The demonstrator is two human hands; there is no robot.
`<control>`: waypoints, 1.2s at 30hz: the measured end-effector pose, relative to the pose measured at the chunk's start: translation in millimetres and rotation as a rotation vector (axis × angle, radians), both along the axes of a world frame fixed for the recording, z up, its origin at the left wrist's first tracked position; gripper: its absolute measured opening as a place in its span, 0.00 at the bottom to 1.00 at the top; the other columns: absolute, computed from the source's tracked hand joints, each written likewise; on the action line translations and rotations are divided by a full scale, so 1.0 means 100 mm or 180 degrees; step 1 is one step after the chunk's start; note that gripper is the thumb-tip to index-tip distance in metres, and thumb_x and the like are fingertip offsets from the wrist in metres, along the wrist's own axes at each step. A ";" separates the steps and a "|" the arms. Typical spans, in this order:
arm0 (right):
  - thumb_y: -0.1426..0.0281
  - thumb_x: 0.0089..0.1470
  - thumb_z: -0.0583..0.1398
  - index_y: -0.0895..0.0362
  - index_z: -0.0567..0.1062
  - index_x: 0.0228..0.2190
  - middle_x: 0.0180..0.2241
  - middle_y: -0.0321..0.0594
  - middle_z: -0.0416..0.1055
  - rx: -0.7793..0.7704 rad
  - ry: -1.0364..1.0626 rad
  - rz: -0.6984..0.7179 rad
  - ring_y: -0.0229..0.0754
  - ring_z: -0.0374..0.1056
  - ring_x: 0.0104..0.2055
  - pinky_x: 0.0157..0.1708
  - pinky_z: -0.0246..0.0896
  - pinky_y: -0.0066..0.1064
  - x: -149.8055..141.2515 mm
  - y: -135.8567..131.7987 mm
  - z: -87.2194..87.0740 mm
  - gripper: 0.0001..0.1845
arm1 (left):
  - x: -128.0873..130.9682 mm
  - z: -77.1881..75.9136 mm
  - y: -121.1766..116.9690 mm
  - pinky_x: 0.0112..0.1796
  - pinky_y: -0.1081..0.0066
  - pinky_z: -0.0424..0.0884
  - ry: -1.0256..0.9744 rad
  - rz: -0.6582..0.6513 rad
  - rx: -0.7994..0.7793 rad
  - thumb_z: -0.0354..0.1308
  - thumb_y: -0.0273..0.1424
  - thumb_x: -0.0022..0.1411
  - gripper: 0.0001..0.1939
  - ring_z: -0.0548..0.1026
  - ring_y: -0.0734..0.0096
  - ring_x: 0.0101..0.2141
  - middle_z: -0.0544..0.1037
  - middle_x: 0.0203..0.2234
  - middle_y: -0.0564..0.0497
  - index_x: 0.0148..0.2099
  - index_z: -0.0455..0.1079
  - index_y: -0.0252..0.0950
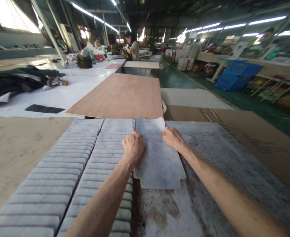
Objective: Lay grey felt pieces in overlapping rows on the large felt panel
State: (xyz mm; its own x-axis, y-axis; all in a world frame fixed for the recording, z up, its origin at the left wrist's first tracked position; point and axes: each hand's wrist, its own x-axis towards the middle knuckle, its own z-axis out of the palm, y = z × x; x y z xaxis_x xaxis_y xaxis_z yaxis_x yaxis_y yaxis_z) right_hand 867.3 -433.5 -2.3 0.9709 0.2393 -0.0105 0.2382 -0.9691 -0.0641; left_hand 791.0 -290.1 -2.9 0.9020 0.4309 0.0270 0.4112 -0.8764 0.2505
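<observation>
"Grey sheet [157, 158]: where do we have it?"

"Between our fingers, at the far end of the worktop [204, 161], with most of its length reaching back from them towards us."

"How do our fingers stand?"

"Those of our right hand [172, 137] are narrow, pinching the sheet's right edge near its far corner. Those of our left hand [134, 144] curl at the left edge, tips hidden, so we cannot tell whether they grip or only press."

"And how far along are we?"

"Left of our left fingers, the near row [105, 158] and the outer row [46, 174] run towards us in closely overlapped layers. We judge those two laid out."

"So the third is only begun?"

"It looks so. Nearer us than our fingers, past the sheet's close edge, we see stained worktop with no layers on it. The sheet's stepped edge may hide another layer; we cannot be sure."

"What lies beyond our fingertips?"

"A wooden board [125, 95], just past the sheet's far end."
</observation>
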 end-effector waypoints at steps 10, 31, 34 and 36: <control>0.69 0.57 0.49 0.73 0.65 0.44 0.41 0.62 0.66 -0.0093 -0.0820 0.0003 0.54 0.63 0.45 0.38 0.61 0.41 -0.30 0.03 0.10 0.20 | 0.01 -0.01 0.00 0.31 0.63 0.67 -0.0135 0.0016 0.0000 0.40 0.35 0.60 0.17 0.75 0.54 0.32 0.76 0.30 0.38 0.37 0.67 0.30; 0.60 0.59 0.42 0.62 0.55 0.57 0.60 0.45 0.47 0.0078 -0.0883 0.1253 0.50 0.39 0.62 0.59 0.39 0.45 -0.86 -0.01 -0.32 0.28 | -0.62 0.20 0.32 0.35 0.69 0.63 -0.0514 -0.0551 -0.0116 0.43 0.29 0.60 0.14 0.70 0.66 0.39 0.73 0.40 0.51 0.44 0.67 0.41; 0.60 0.60 0.41 0.62 0.55 0.57 0.60 0.45 0.48 0.0061 -0.0829 0.1258 0.50 0.38 0.62 0.58 0.39 0.45 -0.86 -0.01 -0.30 0.29 | -0.85 0.09 0.27 0.42 0.66 0.60 -0.0522 -0.1329 -0.0009 0.49 0.28 0.57 0.15 0.65 0.65 0.46 0.70 0.47 0.55 0.47 0.66 0.42; 0.59 0.60 0.41 0.62 0.55 0.57 0.60 0.45 0.47 0.0059 -0.0790 0.1262 0.50 0.38 0.62 0.58 0.39 0.45 -0.86 -0.02 -0.28 0.29 | -0.94 0.02 0.23 0.45 0.62 0.59 -0.0602 -0.1750 0.0169 0.48 0.27 0.57 0.18 0.62 0.63 0.48 0.67 0.51 0.52 0.50 0.63 0.39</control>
State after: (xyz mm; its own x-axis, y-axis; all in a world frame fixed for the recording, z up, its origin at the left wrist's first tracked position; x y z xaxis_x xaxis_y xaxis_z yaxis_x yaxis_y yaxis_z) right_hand 781.2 -435.2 -30.7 0.7771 0.5904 0.2182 0.6003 -0.7994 0.0250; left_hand 697.1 -267.5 -1.2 0.9702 -0.1055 0.2181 -0.1553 -0.9618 0.2253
